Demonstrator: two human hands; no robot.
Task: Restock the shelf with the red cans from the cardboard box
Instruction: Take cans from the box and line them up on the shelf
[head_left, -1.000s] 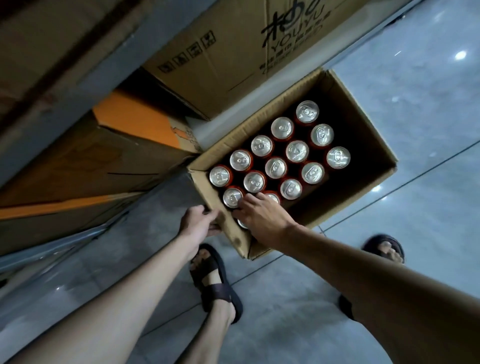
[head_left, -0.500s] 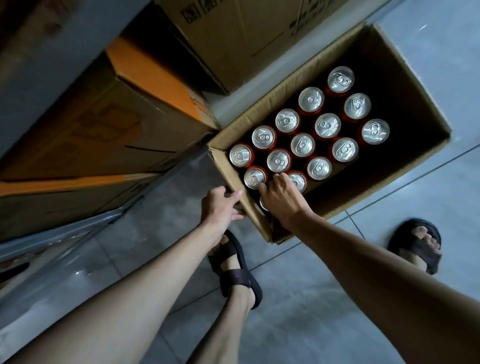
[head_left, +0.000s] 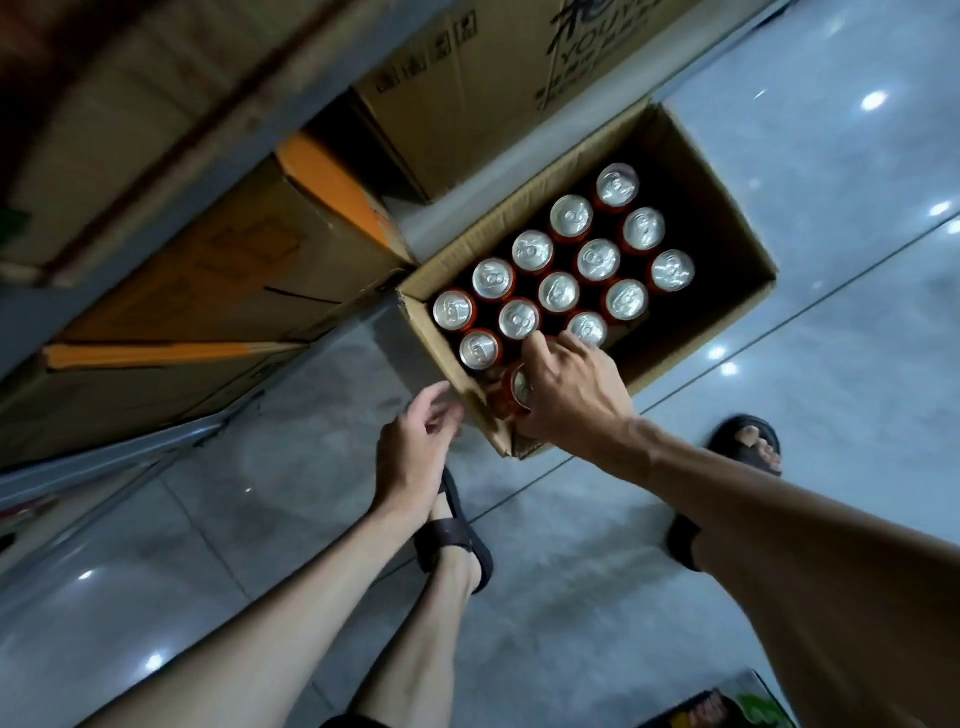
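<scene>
Gripping one tilted red can (head_left: 511, 392) at the cardboard box's (head_left: 727, 244) six-o'clock corner, right hand (head_left: 571, 395) fingers curled; left hand (head_left: 415, 452) loosely open, empty, beside the box

R hand (head_left: 569, 395) curled in grip, L hand (head_left: 415, 447) loosely open alongside.

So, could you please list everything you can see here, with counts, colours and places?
open cardboard box: one, brown, on the floor ahead of the feet
upright cans: thirteen tops showing, silver lids on red bodies, in rows inside the box
held can: one, red, tilted at the box's near corner
closed cartons: several, brown, some with orange, stacked left and behind
floor: grey glossy tiles
packaging: dark, bottom edge, unclear
sandals: two, dark, on the feet
left hand: empty, beside the box's near wall
right hand: gripping the tilted can
</scene>
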